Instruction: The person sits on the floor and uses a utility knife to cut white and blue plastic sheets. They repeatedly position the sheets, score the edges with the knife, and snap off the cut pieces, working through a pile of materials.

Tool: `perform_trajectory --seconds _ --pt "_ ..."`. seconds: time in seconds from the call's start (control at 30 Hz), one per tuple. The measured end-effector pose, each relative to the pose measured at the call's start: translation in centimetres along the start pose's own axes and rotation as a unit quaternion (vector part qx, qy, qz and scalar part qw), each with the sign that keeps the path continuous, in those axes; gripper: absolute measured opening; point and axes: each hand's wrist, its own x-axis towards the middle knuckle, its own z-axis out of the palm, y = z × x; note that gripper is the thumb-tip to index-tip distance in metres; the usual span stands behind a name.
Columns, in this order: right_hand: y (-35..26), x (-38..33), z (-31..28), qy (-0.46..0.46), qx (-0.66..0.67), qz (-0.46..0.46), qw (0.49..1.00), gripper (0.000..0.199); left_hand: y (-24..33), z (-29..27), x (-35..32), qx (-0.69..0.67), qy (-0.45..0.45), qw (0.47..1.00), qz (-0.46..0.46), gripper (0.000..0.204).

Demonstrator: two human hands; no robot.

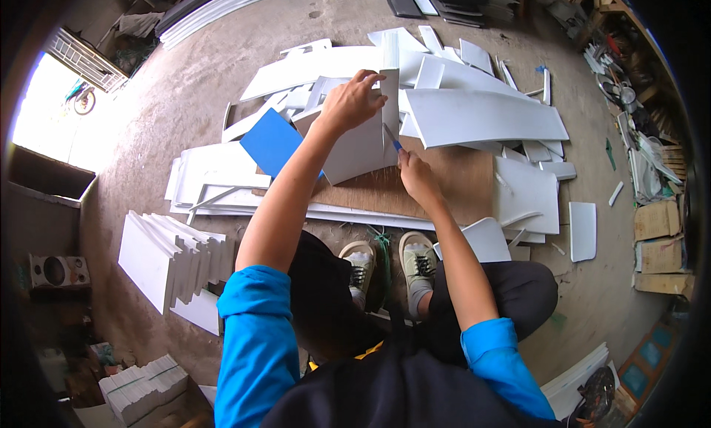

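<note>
My right hand [418, 178] is closed round the blue handle of a knife [392, 137]. Its thin blade lies against the right part of a white foam-like board [359, 155], which is tilted above a brown wooden board [452, 180]. Further up, my left hand [355, 102] has its fingers bent round the edge of a narrow grey-white strip [390, 95] along that board's right side. How far the thumb reaches behind is hidden. A blue square sheet [272, 142] sits left of my left forearm.
White offcuts and a large curved panel [485, 117] cover the floor beyond the wooden board. A stack of white pieces [170, 254] stands at left, a tied bundle [144, 387] at lower left. Cardboard boxes [658, 219] line the right side. My shoes [358, 269] are close to the wooden board.
</note>
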Motion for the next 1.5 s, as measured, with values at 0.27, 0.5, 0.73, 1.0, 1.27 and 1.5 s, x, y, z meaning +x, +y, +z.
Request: perform_trajectory --seconds 0.27,0.5,0.73,1.0,1.27,1.5 --pt "3.2 3.0 5.3 -0.113 -0.224 0.036 0.967 0.044 0.8 -0.4 -0.4 0.017 -0.047 0.999 0.001 0.044" --pt "5.4 5.3 7.2 -0.222 -0.157 0.086 0.958 0.039 -0.4 0.2 0.3 0.002 -0.051 0.998 0.034 0.024" --pt "3.2 4.1 7.3 -0.163 -0.099 0.108 0.976 0.044 -1.1 0.6 0.3 0.015 -0.044 0.998 0.032 0.025" --pt "4.6 5.0 7.5 -0.159 -0.066 0.105 0.979 0.049 0.4 0.2 0.7 0.075 -0.127 0.989 -0.023 0.041" --pt "4.1 4.7 4.9 -0.274 -0.045 0.111 0.954 0.048 -5.6 1.4 -1.5 0.279 0.042 0.959 -0.018 0.070" --pt "4.6 7.4 2.9 -0.330 -0.064 0.206 0.919 0.029 -6.3 7.6 -7.8 0.338 -0.261 0.904 0.011 0.095"
